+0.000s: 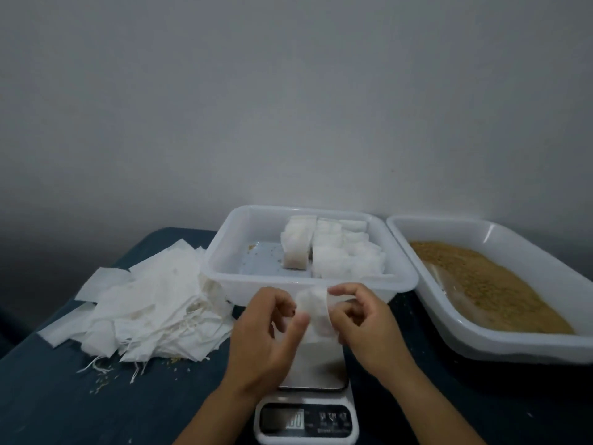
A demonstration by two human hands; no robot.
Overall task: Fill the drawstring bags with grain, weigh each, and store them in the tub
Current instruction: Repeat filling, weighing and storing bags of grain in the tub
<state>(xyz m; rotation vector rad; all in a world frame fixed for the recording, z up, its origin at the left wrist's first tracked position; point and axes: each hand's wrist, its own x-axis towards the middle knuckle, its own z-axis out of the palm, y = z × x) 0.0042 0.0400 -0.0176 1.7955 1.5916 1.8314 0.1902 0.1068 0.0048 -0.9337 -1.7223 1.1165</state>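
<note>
Bags (333,252) in tub (224,252) — grain (481,284) in tray (545,252)

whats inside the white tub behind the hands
Filled white bags are packed along the right side of the tub, some upright. A few loose grains lie on its bare floor at left. The near wall hides the front edge of the floor, and the bags cover whatever lies beneath them.

Scale (306,422) sits at near edge of table (64,396), centre. Both hands above its platform: left hand (266,335) and right hand (369,326) hold one small bag (313,311) between them. Tub (309,252) directly behind scale, filled bags (333,252) stacked in its right half. Grain tray (494,284) right of tub, just beside it. Pile of empty bags (150,303) left of tub, touching its wall. Wall (288,107) behind everything.
</note>
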